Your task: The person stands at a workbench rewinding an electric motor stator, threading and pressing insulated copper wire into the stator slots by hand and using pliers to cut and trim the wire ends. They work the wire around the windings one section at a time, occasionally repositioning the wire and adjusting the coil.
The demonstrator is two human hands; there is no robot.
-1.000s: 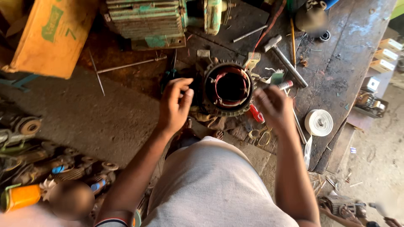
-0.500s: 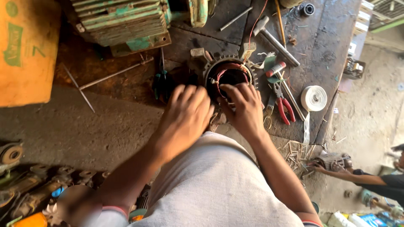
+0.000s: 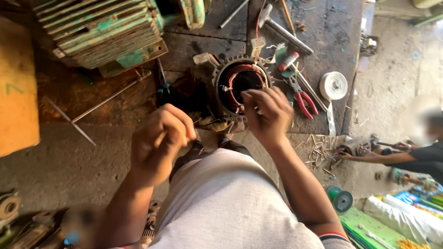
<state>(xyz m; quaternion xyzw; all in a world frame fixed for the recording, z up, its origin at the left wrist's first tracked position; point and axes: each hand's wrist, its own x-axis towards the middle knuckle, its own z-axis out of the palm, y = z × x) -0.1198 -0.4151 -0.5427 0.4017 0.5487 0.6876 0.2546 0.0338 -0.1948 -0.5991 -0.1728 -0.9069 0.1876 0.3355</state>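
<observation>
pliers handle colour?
Red, on the pliers right of the stator; head view.

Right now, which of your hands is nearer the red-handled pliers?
The right hand, just left of the pliers by the motor stator. The left hand is much farther left.

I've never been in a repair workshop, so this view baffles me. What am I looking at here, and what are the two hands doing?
The picture comes from a camera worn on the person's head, looking down over their pale shirt at a dark, stained workbench. In the middle lies a round metal motor shell with copper-red wire windings inside. The right hand hovers at its rim, fingers pinched; the left hand is curled closed nearer the body. Whether either holds anything is not clear. Around them lie red-handled pliers, a steel hammer, a white tape roll and a big ribbed green motor. Another person works at the right edge.
</observation>
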